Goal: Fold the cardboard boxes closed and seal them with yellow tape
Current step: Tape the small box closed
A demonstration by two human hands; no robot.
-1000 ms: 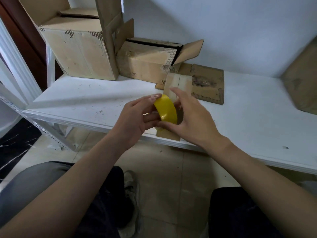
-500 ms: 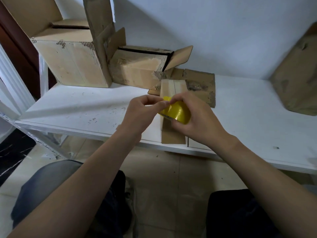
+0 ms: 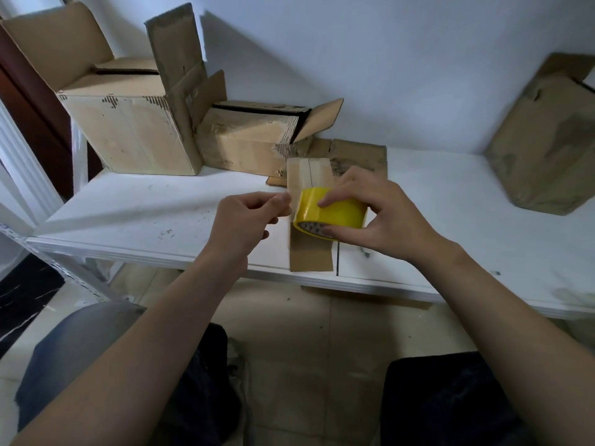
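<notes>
The yellow tape roll (image 3: 331,209) sat at the frame's centre, gripped by the right hand (image 3: 386,217), thumb under and fingers over. The left hand (image 3: 244,220) had curled fingertips meeting at the roll's left edge; whether they pinched tape could not be told. Behind lay a narrow cardboard box (image 3: 310,255) on the white shelf (image 3: 145,214). Open boxes (image 3: 128,133) stood upper left.

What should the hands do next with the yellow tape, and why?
Probably draw the left hand leftward to peel out a strip. The right hand grips the yellow tape roll, and the left hand's fingers pinch at its left edge, seemingly on the free end. The narrow box beneath them shows no yellow tape yet.
</notes>
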